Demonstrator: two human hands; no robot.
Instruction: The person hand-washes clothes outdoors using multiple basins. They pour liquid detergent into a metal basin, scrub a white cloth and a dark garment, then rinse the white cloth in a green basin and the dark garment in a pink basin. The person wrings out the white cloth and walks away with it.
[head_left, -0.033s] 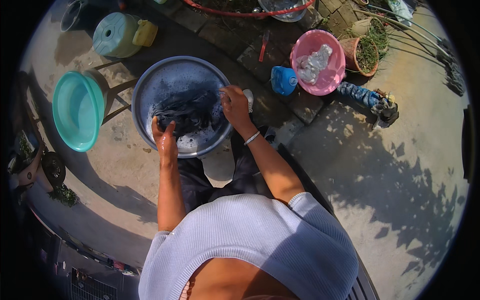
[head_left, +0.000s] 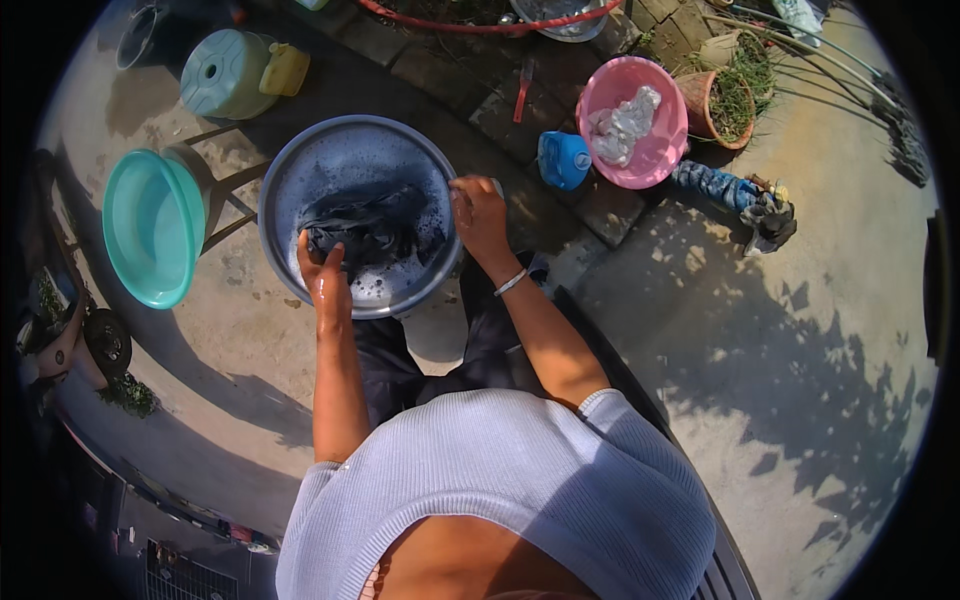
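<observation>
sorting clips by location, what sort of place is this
Probably an outdoor yard: sunlit concrete, leafy shadows across it and potted grass beside the pink basin.

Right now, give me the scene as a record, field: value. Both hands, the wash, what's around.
left hand: at the near left edge of the cloth; grip unclear
right hand: curled, by the right rim of the basin; contact with the rim unclear
right wrist: pale band
cloth: dark, wet, bunched up in the basin
basin: round, grey-blue, with sudsy water
left of basin: green tub
right of basin: blue jug, then pink tub
in pink tub: crumpled white bundle
</observation>
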